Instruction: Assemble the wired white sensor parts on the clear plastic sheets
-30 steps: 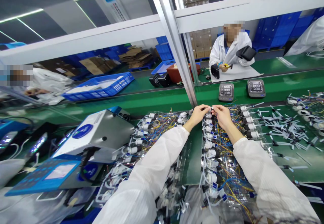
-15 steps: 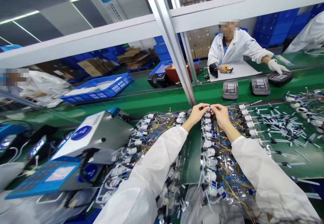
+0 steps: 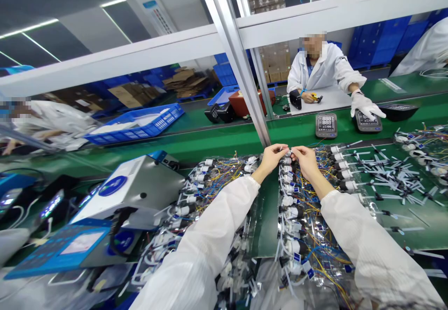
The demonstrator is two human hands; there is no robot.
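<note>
My left hand (image 3: 271,161) and my right hand (image 3: 305,161) meet at the far end of a row of small white-and-black motor units (image 3: 290,213) with coloured wires. Between their pinched fingertips is a small white part (image 3: 288,153), mostly covered by the fingers. Whether it is joined to the unit just below it, I cannot tell. Loose yellow and blue wires (image 3: 317,249) spread over clear plastic to the right of the row, under my right forearm. Another batch of wired units (image 3: 196,198) lies left of my left forearm.
A grey-and-blue instrument (image 3: 136,191) stands at left. Thin white tubes with black ends (image 3: 392,174) are strewn at right. A metal post (image 3: 241,62) rises ahead. Across the green bench, a co-worker's gloved hand (image 3: 366,106) touches a display unit (image 3: 367,122); another display unit (image 3: 326,126) stands alongside.
My hands stay at nearly the same spot, fingertips still together. The co-worker's gloved hand has moved left, from the dark unit at right to the display unit beside it.
</note>
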